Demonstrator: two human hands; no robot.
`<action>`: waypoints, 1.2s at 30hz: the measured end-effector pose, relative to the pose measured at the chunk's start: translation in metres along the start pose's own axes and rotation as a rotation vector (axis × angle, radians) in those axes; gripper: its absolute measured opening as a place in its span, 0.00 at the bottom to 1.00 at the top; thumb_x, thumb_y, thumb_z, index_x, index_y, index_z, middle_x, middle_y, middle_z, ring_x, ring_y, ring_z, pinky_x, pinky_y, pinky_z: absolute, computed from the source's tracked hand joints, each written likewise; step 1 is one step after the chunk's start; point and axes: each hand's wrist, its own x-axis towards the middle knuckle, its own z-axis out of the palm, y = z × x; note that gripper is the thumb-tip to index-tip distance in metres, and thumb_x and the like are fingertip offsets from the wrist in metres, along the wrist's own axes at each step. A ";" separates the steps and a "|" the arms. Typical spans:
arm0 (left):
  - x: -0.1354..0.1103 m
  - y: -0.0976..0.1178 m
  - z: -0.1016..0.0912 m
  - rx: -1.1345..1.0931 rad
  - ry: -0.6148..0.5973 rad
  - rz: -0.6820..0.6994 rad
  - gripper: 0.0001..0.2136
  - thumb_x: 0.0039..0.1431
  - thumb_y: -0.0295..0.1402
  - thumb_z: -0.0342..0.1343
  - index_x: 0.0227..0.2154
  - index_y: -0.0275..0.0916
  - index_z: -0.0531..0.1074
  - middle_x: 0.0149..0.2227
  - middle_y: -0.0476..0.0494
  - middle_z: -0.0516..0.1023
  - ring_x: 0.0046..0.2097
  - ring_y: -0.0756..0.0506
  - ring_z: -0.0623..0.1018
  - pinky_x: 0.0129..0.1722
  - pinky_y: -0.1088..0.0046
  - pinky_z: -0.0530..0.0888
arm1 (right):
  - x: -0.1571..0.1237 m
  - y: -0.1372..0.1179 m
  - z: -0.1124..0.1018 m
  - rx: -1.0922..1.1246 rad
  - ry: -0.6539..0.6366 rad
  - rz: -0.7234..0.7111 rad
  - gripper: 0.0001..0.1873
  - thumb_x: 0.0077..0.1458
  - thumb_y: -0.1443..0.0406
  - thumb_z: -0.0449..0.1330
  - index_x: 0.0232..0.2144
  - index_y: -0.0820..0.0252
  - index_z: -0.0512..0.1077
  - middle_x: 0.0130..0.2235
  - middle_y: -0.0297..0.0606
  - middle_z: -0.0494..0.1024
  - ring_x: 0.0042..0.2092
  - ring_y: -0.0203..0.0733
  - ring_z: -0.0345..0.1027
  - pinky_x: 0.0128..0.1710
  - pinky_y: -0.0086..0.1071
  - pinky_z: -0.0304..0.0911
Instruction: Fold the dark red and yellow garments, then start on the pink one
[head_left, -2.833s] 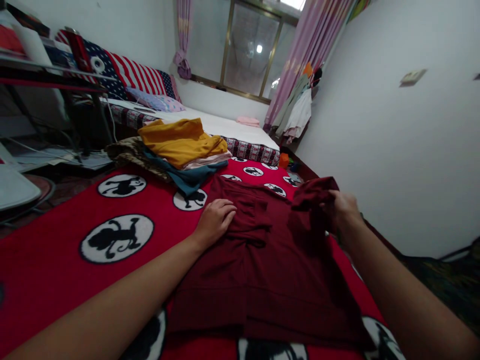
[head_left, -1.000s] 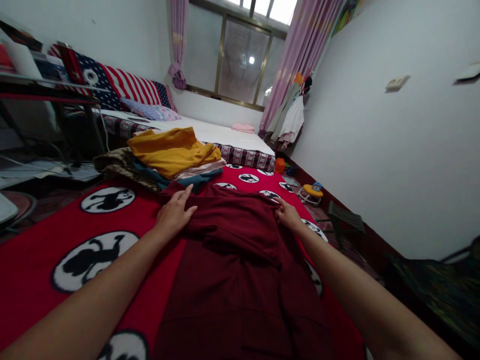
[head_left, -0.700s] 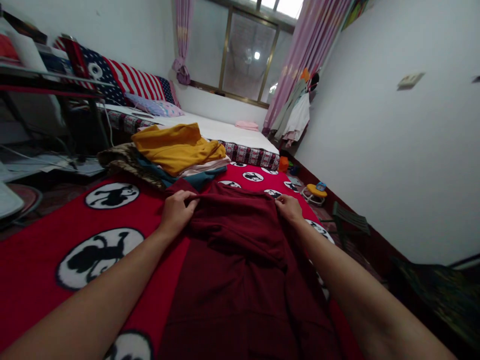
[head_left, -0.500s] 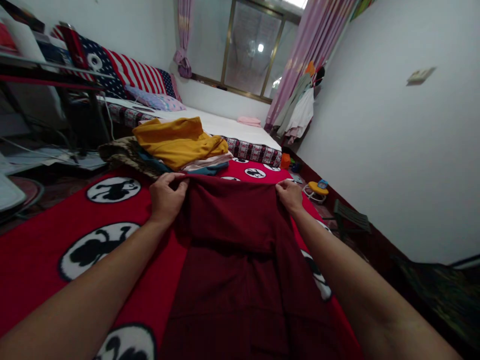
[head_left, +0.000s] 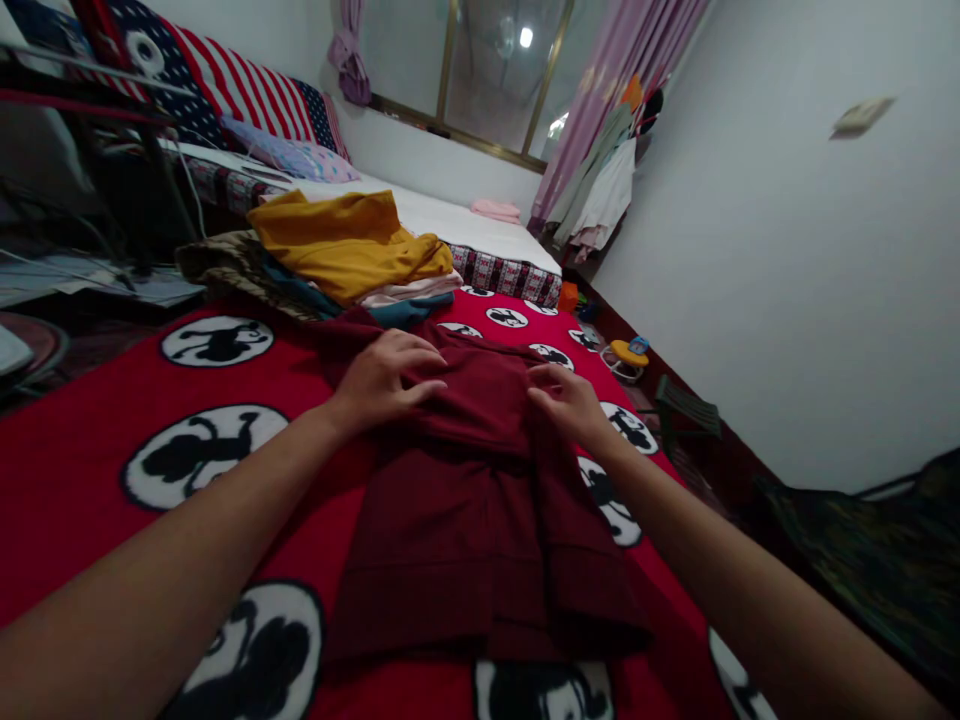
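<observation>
A dark maroon garment point(head_left: 472, 500) lies folded lengthwise on a red blanket point(head_left: 105, 440) printed with black-and-white round cartoon patches. My left hand point(head_left: 386, 375) rests flat on the garment's upper left part, fingers stretched out. My right hand point(head_left: 566, 400) lies on the upper right part, fingers spread and pressing the cloth down. Neither hand grips the fabric. The top of the garment is bunched between the two hands.
A pile of clothes topped by a mustard-yellow garment point(head_left: 341, 240) sits just beyond the maroon one. Behind it is a mattress with a white sheet point(head_left: 450, 220) and a flag-patterned cover point(head_left: 232, 90). A white wall point(head_left: 787, 250) runs along the right, with small toys point(head_left: 626, 352) on the floor.
Both hands held the garment's top edge lifted half a second ago. They have brought it down toward me and now lie flat on the cloth, grips released.
</observation>
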 end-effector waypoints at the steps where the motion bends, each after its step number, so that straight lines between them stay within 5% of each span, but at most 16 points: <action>1: 0.002 0.007 0.002 -0.077 -0.143 0.078 0.14 0.54 0.40 0.62 0.42 0.41 0.77 0.46 0.43 0.77 0.50 0.41 0.73 0.54 0.64 0.69 | -0.016 -0.014 -0.005 -0.004 -0.060 -0.046 0.09 0.55 0.65 0.59 0.39 0.59 0.74 0.41 0.38 0.79 0.42 0.40 0.73 0.43 0.33 0.65; 4: 0.004 0.020 0.008 -0.136 -0.423 0.184 0.18 0.49 0.38 0.66 0.44 0.42 0.78 0.46 0.42 0.77 0.49 0.42 0.74 0.52 0.68 0.70 | -0.060 -0.052 -0.020 -0.161 -0.400 -0.112 0.10 0.55 0.57 0.61 0.35 0.58 0.74 0.34 0.36 0.78 0.35 0.39 0.70 0.33 0.30 0.61; 7: 0.001 0.024 0.013 -0.056 -0.455 0.176 0.16 0.50 0.29 0.62 0.44 0.43 0.78 0.46 0.43 0.77 0.48 0.44 0.74 0.50 0.70 0.70 | -0.091 -0.071 -0.031 -0.428 -0.643 -0.143 0.25 0.47 0.46 0.65 0.38 0.58 0.73 0.37 0.40 0.77 0.36 0.44 0.70 0.31 0.32 0.57; 9: -0.002 0.022 0.017 -0.040 -0.434 0.174 0.13 0.54 0.27 0.57 0.42 0.44 0.79 0.46 0.45 0.77 0.46 0.45 0.75 0.48 0.72 0.70 | -0.102 -0.073 -0.037 -0.575 -0.702 -0.130 0.27 0.43 0.47 0.68 0.40 0.59 0.72 0.40 0.43 0.76 0.38 0.48 0.71 0.32 0.33 0.57; 12: -0.004 0.017 0.022 -0.084 -0.376 0.154 0.11 0.60 0.29 0.53 0.39 0.45 0.80 0.43 0.46 0.79 0.45 0.46 0.77 0.46 0.74 0.70 | -0.106 -0.064 -0.044 -0.696 -0.741 -0.062 0.12 0.47 0.62 0.66 0.36 0.59 0.73 0.40 0.43 0.77 0.39 0.47 0.71 0.32 0.32 0.55; 15: -0.002 0.016 0.023 -0.167 -0.244 0.026 0.11 0.60 0.31 0.52 0.40 0.43 0.79 0.41 0.46 0.80 0.43 0.46 0.78 0.44 0.74 0.71 | -0.101 -0.052 -0.052 -0.592 -0.701 0.041 0.05 0.47 0.70 0.60 0.30 0.58 0.73 0.33 0.38 0.78 0.35 0.43 0.71 0.30 0.31 0.53; 18: 0.004 0.018 0.014 -0.231 -0.025 -0.150 0.13 0.59 0.33 0.51 0.41 0.39 0.79 0.39 0.45 0.82 0.40 0.45 0.79 0.42 0.73 0.72 | -0.094 -0.046 -0.063 -0.227 -0.504 0.177 0.03 0.49 0.65 0.59 0.28 0.59 0.72 0.27 0.33 0.74 0.30 0.37 0.67 0.28 0.29 0.55; 21: 0.010 0.018 0.000 -0.226 0.161 -0.258 0.14 0.59 0.34 0.51 0.40 0.38 0.79 0.39 0.46 0.82 0.40 0.44 0.79 0.43 0.72 0.72 | -0.090 -0.051 -0.069 0.111 -0.311 0.276 0.11 0.50 0.58 0.61 0.28 0.60 0.70 0.26 0.31 0.71 0.26 0.33 0.62 0.25 0.27 0.54; 23: 0.012 0.016 -0.008 -0.198 0.216 -0.306 0.13 0.58 0.34 0.50 0.38 0.39 0.79 0.38 0.47 0.82 0.41 0.44 0.78 0.44 0.72 0.72 | -0.090 -0.057 -0.065 0.250 -0.324 0.305 0.15 0.50 0.54 0.62 0.30 0.60 0.71 0.25 0.31 0.70 0.24 0.32 0.60 0.23 0.26 0.53; 27: 0.009 0.008 -0.016 -0.140 0.195 -0.386 0.12 0.53 0.30 0.49 0.30 0.39 0.79 0.33 0.48 0.81 0.36 0.45 0.78 0.42 0.72 0.73 | -0.093 -0.064 -0.051 0.366 -0.624 0.250 0.19 0.55 0.50 0.59 0.35 0.61 0.75 0.29 0.35 0.76 0.29 0.35 0.66 0.26 0.27 0.56; 29: 0.006 0.002 -0.016 -0.112 0.139 -0.367 0.12 0.50 0.28 0.48 0.27 0.38 0.78 0.31 0.48 0.81 0.34 0.46 0.78 0.41 0.72 0.74 | -0.096 -0.065 -0.048 0.247 -0.655 0.219 0.20 0.55 0.49 0.59 0.33 0.60 0.76 0.29 0.36 0.77 0.30 0.37 0.67 0.27 0.27 0.57; 33: 0.001 -0.012 -0.012 -0.111 -0.051 -0.241 0.18 0.45 0.28 0.51 0.39 0.39 0.79 0.40 0.47 0.81 0.41 0.44 0.78 0.46 0.71 0.73 | -0.111 -0.074 -0.047 -0.129 -0.688 0.031 0.24 0.44 0.48 0.68 0.38 0.56 0.74 0.34 0.35 0.77 0.34 0.40 0.69 0.31 0.29 0.57; 36: -0.001 -0.019 -0.009 -0.140 -0.195 -0.180 0.24 0.43 0.30 0.54 0.47 0.40 0.76 0.45 0.46 0.80 0.45 0.43 0.77 0.49 0.69 0.72 | -0.127 -0.082 -0.040 -0.356 -0.717 -0.090 0.22 0.46 0.60 0.68 0.45 0.55 0.72 0.43 0.38 0.76 0.39 0.44 0.70 0.33 0.31 0.56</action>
